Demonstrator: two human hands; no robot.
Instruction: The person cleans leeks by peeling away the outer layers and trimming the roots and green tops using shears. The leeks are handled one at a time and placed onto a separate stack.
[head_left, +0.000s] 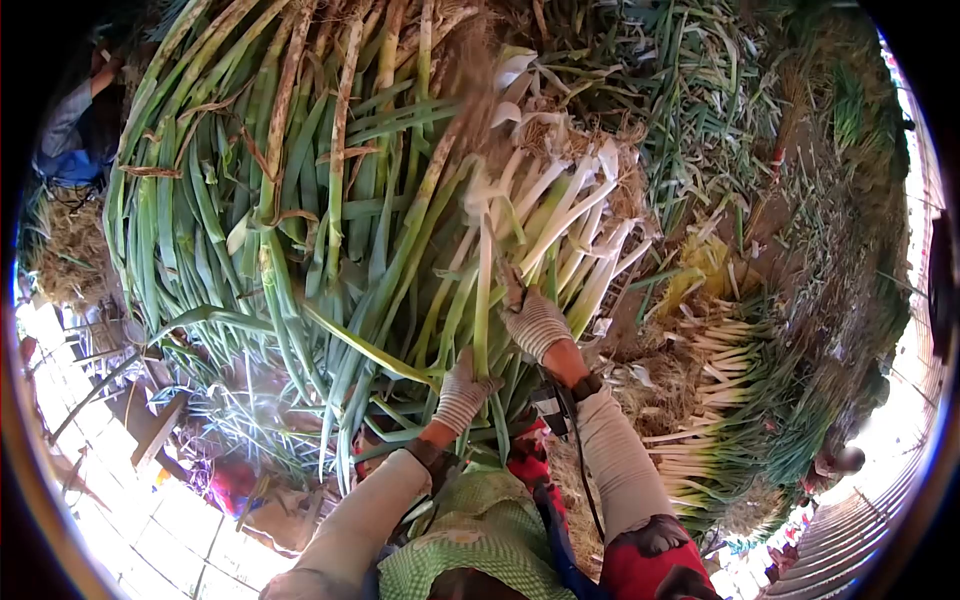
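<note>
My left hand, in a striped work glove, is closed around the green lower part of a single green onion, which stands upright with its root end up and blurred. To its right, my right hand, gloved the same way, has its fingers wrapped round a thin brownish blade-like tool that points up beside the stalk; its exact kind I cannot tell. Just beyond both hands lies a pile of green onions, white ends to the upper right and long leaves to the left.
Large green onion leaves fill the upper left. Trimmed onions lie in a row at right, white ends inward, by a heap of roots. Leaf scraps cover the ground at upper right. Another person's arm shows at far left.
</note>
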